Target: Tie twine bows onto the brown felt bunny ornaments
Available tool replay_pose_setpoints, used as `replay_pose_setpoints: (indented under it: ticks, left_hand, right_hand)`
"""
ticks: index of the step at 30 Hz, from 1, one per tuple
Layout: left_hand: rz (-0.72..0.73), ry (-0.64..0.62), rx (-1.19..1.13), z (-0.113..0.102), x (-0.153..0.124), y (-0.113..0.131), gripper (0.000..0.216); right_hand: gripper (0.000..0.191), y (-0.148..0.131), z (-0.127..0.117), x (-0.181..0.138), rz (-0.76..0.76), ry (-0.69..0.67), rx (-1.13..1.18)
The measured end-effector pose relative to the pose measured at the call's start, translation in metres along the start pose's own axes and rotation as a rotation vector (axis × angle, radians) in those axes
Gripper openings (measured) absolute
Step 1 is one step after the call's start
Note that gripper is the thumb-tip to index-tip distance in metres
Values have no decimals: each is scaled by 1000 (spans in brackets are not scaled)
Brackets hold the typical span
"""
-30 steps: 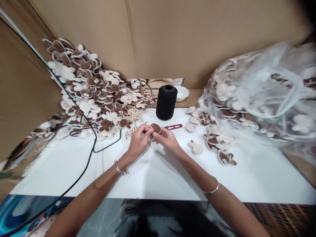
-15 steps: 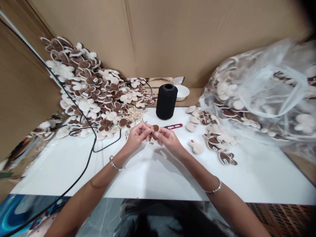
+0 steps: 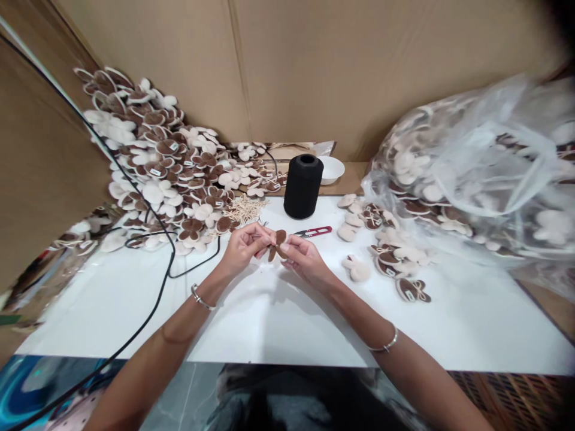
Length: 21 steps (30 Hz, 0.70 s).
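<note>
The left hand [image 3: 242, 246] and right hand [image 3: 305, 258] now pinch a brown rabbit-shaped piece [image 3: 279, 245] between them, just above the white table [image 3: 112, 317]. Half a second ago, the piece sat lower and more hidden, with its rounded brown face showing between the fingers. Now it is turned so that its two ear-like lobes show clearly, and the hands stand slightly farther apart.

Both grips are closed but light, with thumbs and fingertips on the piece's edges. The other fingers curl loosely. The piece touches no table surface.

Red thread snips [image 3: 313, 231] lie on the table just beyond the right hand, in the same spot as before. Behind the hands stands a black thread cone [image 3: 303, 186], with a white bowl [image 3: 331, 170] just beyond it. A small tangle of pale bows [image 3: 240, 209] sits near the left hand, at the edge of a large heap of rabbit pieces [image 3: 166, 161]. More pieces [image 3: 386, 251] lie to the right, beside a clear plastic bag [image 3: 467, 161] stuffed with others.
</note>
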State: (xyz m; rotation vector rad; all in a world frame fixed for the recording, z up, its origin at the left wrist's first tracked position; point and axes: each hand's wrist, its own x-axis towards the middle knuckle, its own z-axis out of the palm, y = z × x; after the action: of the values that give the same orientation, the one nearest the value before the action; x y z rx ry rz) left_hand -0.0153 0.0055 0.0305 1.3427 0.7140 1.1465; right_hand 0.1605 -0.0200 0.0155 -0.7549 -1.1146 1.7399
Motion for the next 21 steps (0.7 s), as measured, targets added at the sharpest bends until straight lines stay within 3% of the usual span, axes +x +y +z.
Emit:
replay_pose_setpoints:
  ticks: [4,11,21]
  left_hand:
    - [10,25,76,6,0,1,21]
    - [-53,78,102,26,0,-12,25]
    - [-168,144,49,27,0,-9,30]
  right_hand:
    - [31,1,5,1,-45,93,-157]
    - [43,21,9,7,-67,373,-275]
    - [45,17,8,12,-15,395,-221]
